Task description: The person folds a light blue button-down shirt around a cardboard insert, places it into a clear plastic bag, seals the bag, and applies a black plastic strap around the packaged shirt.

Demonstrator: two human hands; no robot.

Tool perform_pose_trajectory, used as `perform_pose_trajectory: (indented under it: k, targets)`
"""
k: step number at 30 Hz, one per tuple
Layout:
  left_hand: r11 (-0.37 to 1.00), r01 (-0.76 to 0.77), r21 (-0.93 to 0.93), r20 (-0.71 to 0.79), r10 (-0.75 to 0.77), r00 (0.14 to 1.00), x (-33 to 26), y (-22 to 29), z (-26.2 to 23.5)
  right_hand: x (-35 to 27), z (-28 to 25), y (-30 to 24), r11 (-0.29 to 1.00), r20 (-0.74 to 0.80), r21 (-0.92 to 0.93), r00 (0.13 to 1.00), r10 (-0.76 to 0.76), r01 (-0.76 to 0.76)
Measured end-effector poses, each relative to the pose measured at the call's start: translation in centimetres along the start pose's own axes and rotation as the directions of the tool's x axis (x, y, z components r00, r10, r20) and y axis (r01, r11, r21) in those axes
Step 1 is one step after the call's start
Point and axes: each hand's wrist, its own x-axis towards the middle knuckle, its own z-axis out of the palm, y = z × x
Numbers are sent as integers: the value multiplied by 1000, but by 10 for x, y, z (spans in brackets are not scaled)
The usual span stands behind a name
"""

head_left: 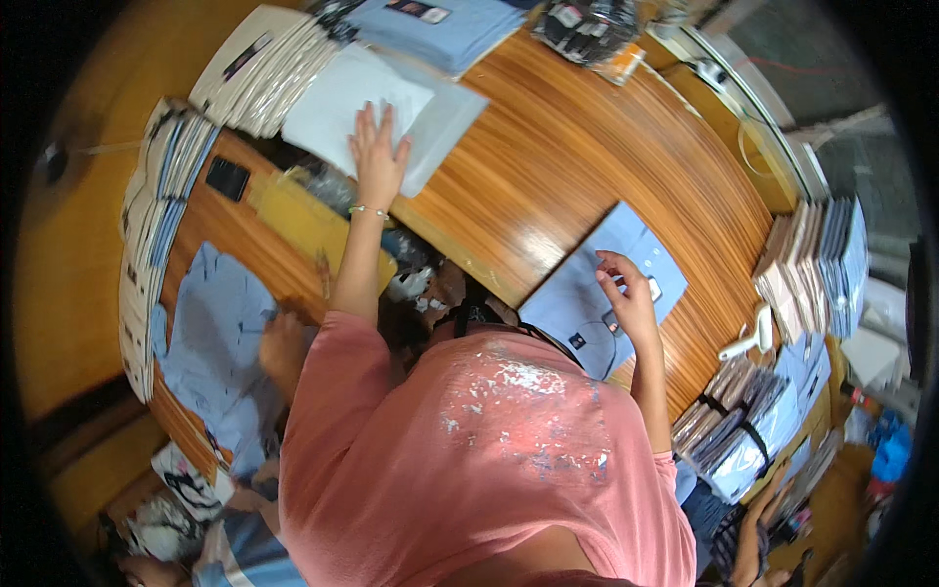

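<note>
My left hand [380, 157] is stretched forward with its fingers spread, lying over a stack of white sheets [342, 106]. A translucent plastic bag [448, 122] sticks out from beneath these sheets to the right. My right hand [629, 292] hovers at or just above a folded blue shirt [567, 298] on the table. Its fingers are loosely bent, thumb and forefinger apart, and nothing shows between them. The shirt has a dark tag near its lower edge, and small pale pieces lie by its right side.
Stacks of packed shirts [262, 73] stand along the far left. Another person's hand [284, 347] is beside a loose blue shirt [210, 342]. A phone [227, 179] rests nearby. A white handheld tool [751, 335], bundled shirts [738, 426] and folded stacks [807, 264] sit at right. A gap splits the tabletops.
</note>
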Motion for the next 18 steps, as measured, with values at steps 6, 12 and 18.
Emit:
perform_pose_trajectory:
  k: [6,12,18]
  targets:
    - [941,-273,-198,140,303,943,-2,4,72,-39,-23,20,994,-142,-42,984,-109,104]
    - [977,-209,31,704,127,698,39,14,57,-122,-42,58,997,-406,74,914,6,27]
    - [829,-549,-106,551,509,661,51,231,-19,-225,-29,82,952,-435,233,854,286,-200]
